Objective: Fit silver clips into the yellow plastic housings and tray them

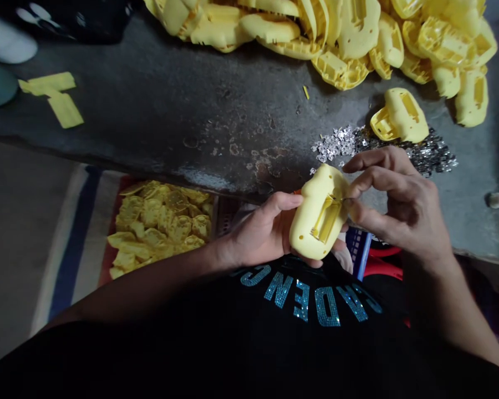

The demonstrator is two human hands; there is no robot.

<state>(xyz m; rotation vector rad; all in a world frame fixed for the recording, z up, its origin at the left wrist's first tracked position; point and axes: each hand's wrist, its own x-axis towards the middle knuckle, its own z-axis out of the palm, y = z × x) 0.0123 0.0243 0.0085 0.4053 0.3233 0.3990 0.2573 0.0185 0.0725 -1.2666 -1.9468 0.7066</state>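
Observation:
My left hand [270, 227] grips a yellow plastic shell [316, 233], its thumb on the near side and its fingers underneath. A long slot like a battery compartment faces up in the shell, with a shiny metal part at its lower end. At the slot's upper end, my right hand [399, 199] pinches a thin, dark small metal piece [342, 199] between thumb and forefinger, its exact shape too small to tell. Just beyond that hand lies a pile of small metal contacts [341, 143]. Two more yellow shells [405, 116] rest at the pile's edge.
A large heap of yellow shells [274, 27] covers the back of the grey table [158, 111]. Yellow strips [64, 100] lie at the left. Below the table edge stands a container with yellow parts [162, 221]. A small pale lump [497, 200] sits at the right.

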